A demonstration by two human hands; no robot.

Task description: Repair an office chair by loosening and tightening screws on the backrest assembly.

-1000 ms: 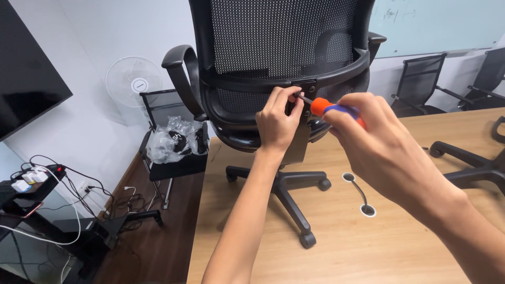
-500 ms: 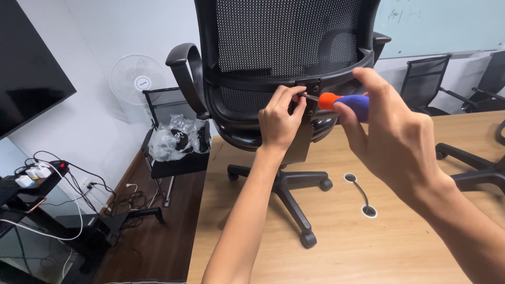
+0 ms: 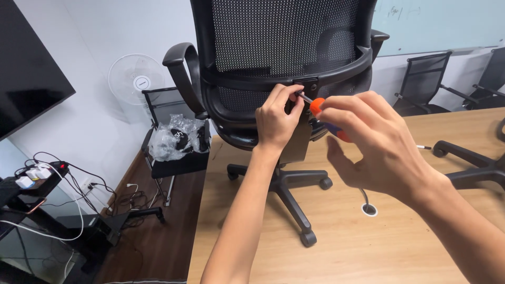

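My left hand (image 3: 278, 120) pinches the metal shaft of the screwdriver (image 3: 315, 108), thumb and fingers closed on it right at the bracket (image 3: 305, 84) under the mesh back of the office chair (image 3: 284, 52). My right hand (image 3: 379, 142) sits at three o'clock from the left, fingers curled loosely round the orange-and-blue handle; grip looks light, more fingertip than palm. The tip itself is hidden behind my left fingers, so I cannot tell whether it sits in a screw head.

The chair stands on the wooden tabletop (image 3: 336, 247), its five-star base (image 3: 286, 184) and castors at six o'clock below my hands.

Risks as I judge them:
- Castors on a smooth tabletop: pushing on the driver could roll the chair away toward twelve o'clock, and the tip would jump out.
- A slipped tip could jab my left fingertips, which are right beside it, or gouge the plastic.
- Loose right-hand grip: the handle may spin in my fingers instead of turning the screw, or the angle may drift and chew the head.
- A freed screw could drop, roll off the edge at nine o'clock and vanish among the cables (image 3: 63, 194) on the floor.
- A second chair base (image 3: 473, 163) lies at three o'clock, near my right forearm; an elbow swing could knock it.
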